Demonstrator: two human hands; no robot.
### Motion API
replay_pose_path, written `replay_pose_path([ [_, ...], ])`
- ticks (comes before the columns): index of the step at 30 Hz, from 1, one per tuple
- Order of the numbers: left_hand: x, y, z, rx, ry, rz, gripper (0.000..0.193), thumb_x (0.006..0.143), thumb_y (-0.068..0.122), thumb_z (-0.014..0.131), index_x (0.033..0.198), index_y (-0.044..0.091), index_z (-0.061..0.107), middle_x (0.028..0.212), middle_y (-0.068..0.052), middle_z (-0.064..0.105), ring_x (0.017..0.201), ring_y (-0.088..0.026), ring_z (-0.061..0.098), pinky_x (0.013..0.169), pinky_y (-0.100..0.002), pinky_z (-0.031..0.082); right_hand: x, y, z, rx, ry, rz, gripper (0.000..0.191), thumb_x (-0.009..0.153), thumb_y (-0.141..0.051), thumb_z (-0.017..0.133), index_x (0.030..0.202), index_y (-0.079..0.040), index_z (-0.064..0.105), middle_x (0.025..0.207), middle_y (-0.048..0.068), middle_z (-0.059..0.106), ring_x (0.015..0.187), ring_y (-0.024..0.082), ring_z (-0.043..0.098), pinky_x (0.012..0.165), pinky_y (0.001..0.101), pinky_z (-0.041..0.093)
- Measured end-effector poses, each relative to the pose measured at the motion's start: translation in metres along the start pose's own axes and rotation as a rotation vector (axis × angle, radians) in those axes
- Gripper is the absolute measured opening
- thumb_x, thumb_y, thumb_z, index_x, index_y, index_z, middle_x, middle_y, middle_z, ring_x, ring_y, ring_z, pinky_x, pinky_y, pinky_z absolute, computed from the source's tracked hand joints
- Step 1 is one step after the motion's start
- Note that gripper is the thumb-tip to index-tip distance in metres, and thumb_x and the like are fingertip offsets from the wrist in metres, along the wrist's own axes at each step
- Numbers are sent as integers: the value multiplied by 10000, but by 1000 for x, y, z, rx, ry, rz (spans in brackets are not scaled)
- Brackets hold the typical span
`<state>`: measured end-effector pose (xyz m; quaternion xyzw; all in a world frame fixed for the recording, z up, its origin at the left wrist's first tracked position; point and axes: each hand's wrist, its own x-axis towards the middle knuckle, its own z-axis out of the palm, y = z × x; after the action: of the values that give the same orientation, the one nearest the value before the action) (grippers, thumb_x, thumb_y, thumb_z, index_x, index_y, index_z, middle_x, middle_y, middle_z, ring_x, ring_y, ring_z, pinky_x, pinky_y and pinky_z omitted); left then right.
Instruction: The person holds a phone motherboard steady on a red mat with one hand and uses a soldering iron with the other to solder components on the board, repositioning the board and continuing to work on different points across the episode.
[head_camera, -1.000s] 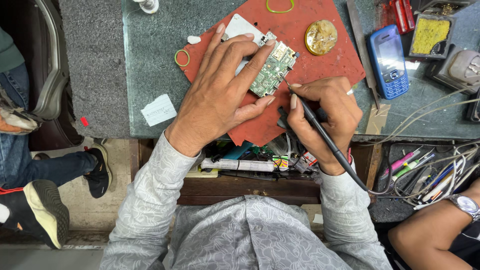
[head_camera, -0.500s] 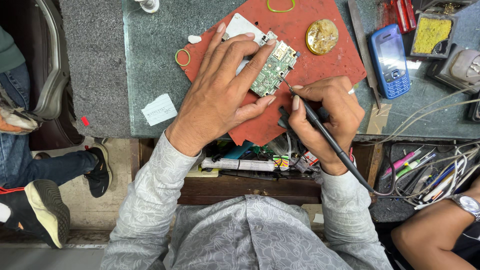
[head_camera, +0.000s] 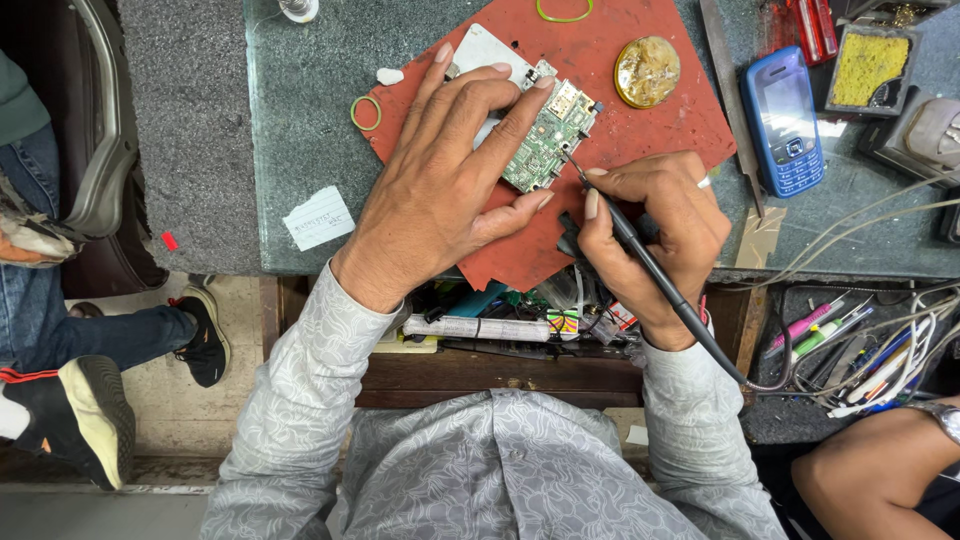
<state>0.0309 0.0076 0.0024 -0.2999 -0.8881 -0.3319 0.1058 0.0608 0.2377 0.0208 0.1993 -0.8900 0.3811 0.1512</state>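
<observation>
A green circuit board (head_camera: 552, 137) lies on a red mat (head_camera: 600, 60) on the glass-topped bench. My left hand (head_camera: 450, 170) rests flat over the mat, its fingertips pinning the board's left and upper edges, with a white phone part (head_camera: 485, 50) showing above the fingers. My right hand (head_camera: 655, 225) grips a black soldering iron (head_camera: 640, 250) like a pen. The iron's thin tip (head_camera: 572, 165) touches the board's lower right edge. Its cable runs down and right off the bench.
A round brass-coloured tin (head_camera: 647, 72) sits on the mat. A blue phone (head_camera: 785, 120), a yellow sponge tray (head_camera: 868, 62) and wires lie to the right. An open drawer (head_camera: 500, 320) holds tools. Another person's arm (head_camera: 880, 470) is at lower right, someone's legs (head_camera: 90, 330) at left.
My right hand and the soldering iron have shifted slightly up toward the board. My left hand and the board have stayed put.
</observation>
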Motion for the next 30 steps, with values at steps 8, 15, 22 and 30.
replay_pose_path([
  [8,2,2,0,-19,3,0,810,928,309,873,1564,40,448,1376,-110,491,1404,-297,471,1329,-555,253,1,2,-1,-10,10,-12,162,921,33,795,1052,-3,708,994,104,733,925,242,676,836,332,518],
  [15,2,2,-1,-5,1,-2,813,934,316,868,1569,38,445,1367,-111,491,1402,-295,475,1331,-553,255,2,1,-2,24,-4,-4,160,914,33,790,1044,-2,705,1032,103,734,906,236,675,813,326,513],
  [22,2,2,0,-1,-5,-1,814,932,309,871,1568,33,445,1364,-113,492,1396,-295,479,1332,-554,255,1,1,-2,4,2,-10,155,913,32,789,1042,2,708,1037,103,734,909,239,675,818,330,517],
  [30,2,0,0,-1,0,7,797,948,307,867,1570,35,449,1371,-115,495,1399,-295,481,1336,-554,253,1,1,0,8,-1,-7,152,914,33,791,1032,0,702,1035,104,734,909,238,679,821,329,521],
])
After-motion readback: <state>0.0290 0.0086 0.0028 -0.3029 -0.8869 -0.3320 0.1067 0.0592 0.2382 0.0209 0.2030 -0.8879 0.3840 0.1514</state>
